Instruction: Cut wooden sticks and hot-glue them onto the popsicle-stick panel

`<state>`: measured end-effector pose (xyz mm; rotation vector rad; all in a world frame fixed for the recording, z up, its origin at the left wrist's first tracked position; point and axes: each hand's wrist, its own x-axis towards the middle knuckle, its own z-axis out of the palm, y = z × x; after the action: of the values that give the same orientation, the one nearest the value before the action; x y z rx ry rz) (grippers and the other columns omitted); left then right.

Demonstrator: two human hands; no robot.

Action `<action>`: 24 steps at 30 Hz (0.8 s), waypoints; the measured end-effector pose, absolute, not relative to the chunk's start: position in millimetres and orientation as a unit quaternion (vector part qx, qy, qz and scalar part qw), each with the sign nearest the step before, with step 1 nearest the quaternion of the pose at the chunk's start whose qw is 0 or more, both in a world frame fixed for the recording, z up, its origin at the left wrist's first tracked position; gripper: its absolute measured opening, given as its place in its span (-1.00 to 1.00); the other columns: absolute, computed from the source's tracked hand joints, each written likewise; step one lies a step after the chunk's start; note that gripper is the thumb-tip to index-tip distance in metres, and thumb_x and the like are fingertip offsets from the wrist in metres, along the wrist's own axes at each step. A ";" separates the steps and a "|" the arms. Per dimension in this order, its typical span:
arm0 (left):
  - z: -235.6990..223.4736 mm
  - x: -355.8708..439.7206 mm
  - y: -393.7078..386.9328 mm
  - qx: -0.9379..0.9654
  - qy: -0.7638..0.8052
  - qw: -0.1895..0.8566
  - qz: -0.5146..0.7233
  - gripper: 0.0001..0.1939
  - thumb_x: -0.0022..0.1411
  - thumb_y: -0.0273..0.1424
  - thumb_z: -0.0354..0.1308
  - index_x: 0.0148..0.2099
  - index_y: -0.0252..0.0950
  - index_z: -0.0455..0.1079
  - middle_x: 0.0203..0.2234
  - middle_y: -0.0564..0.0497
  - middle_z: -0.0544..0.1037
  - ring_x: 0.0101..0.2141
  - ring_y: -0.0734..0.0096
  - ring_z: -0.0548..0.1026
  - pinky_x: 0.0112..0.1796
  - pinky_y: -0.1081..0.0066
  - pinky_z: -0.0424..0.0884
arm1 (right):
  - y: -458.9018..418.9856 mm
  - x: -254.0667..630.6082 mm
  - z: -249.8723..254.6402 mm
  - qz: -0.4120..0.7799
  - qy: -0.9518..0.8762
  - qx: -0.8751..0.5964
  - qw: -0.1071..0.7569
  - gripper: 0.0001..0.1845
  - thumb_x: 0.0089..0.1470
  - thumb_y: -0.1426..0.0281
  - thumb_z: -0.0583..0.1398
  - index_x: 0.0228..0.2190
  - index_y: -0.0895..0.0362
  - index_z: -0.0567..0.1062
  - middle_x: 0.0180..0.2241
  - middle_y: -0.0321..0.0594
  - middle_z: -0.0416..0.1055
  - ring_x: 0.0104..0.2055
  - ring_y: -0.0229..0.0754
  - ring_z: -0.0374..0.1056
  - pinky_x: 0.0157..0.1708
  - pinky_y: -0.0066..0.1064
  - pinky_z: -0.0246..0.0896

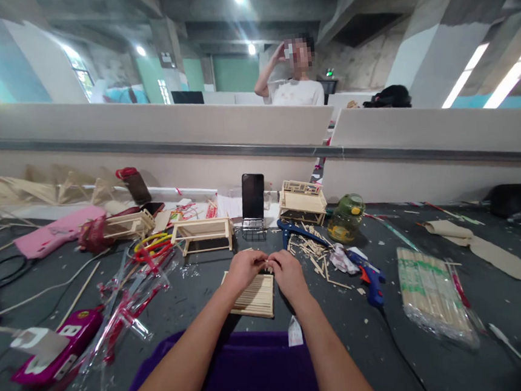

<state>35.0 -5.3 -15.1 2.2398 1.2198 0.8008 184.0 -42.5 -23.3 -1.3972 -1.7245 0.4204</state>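
The slatted panel (256,302) is pale straw yellow, its slats making a pattern of fine parallel stripes against the dark grey worktop (368,338). Deep purple colours the cloth (258,372), with a white tag (295,332) at its edge. The glue gun (375,283) is blue with an orange-red trigger, and its cord (409,356) is black. Green print marks the clear wrapper round the light tan sticks (425,278). The power strip (83,329) is magenta, the plug (43,345) white. The phone (253,197) shows black, the bottle (136,187) dark brownish with a red lid, the jar (345,219) murky green with yellow touches. The partition (145,123) is off-white, crossed by a grey band.
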 end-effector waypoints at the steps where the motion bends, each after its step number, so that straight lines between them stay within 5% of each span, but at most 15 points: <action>1: -15.7 35.4 -5.7 0.814 0.444 0.237 0.290 -0.82 0.14 -0.34 0.14 -0.28 -0.23 0.56 -0.46 0.02 0.60 -0.42 0.41 0.47 -0.40 0.52 0.25 | -42.4 184.3 -23.3 0.183 -0.684 -0.557 0.434 -0.79 0.02 0.50 0.08 -0.47 0.11 0.51 -0.44 -0.22 0.37 -0.36 -0.18 0.30 -0.31 -0.41 0.12; 7: -16.7 38.3 -8.1 0.779 0.459 0.268 0.333 -0.75 0.11 -0.37 0.17 -0.13 -0.22 0.52 -0.36 0.00 0.62 -0.34 0.37 0.51 -0.32 0.49 0.33 | -40.1 186.4 -22.4 0.285 -0.602 -0.567 0.485 -0.88 -0.08 0.40 0.16 -0.56 0.10 0.49 -0.59 -0.29 0.37 -0.49 -0.19 0.27 -0.40 -0.40 0.15; 18: -6.1 41.0 -17.5 0.631 0.402 0.458 0.480 -0.72 0.03 -0.28 0.26 -0.23 -0.34 0.56 -0.36 -0.07 0.62 -0.31 0.31 0.52 -0.25 0.41 0.39 | -46.2 181.8 -10.5 0.493 -0.454 -0.478 0.567 -0.69 -0.14 0.18 0.27 -0.45 0.19 0.50 -0.61 -0.31 0.36 -0.62 -0.35 0.22 -0.68 -0.55 0.13; 24: 2.8 50.0 -26.2 0.500 0.387 0.567 0.527 -0.59 -0.11 -0.28 0.35 -0.21 -0.41 0.48 -0.56 0.05 0.51 -0.57 0.51 0.42 -0.52 0.49 0.37 | -49.8 177.1 -3.4 0.533 -0.399 -0.447 0.597 -0.72 -0.19 0.22 0.32 -0.47 0.18 0.49 -0.64 -0.36 0.33 -0.64 -0.37 0.19 -0.68 -0.56 0.12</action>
<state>50.0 -26.2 2.8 1.1758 0.9103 1.2381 177.1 -49.8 -3.4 -1.0382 -0.9270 1.2368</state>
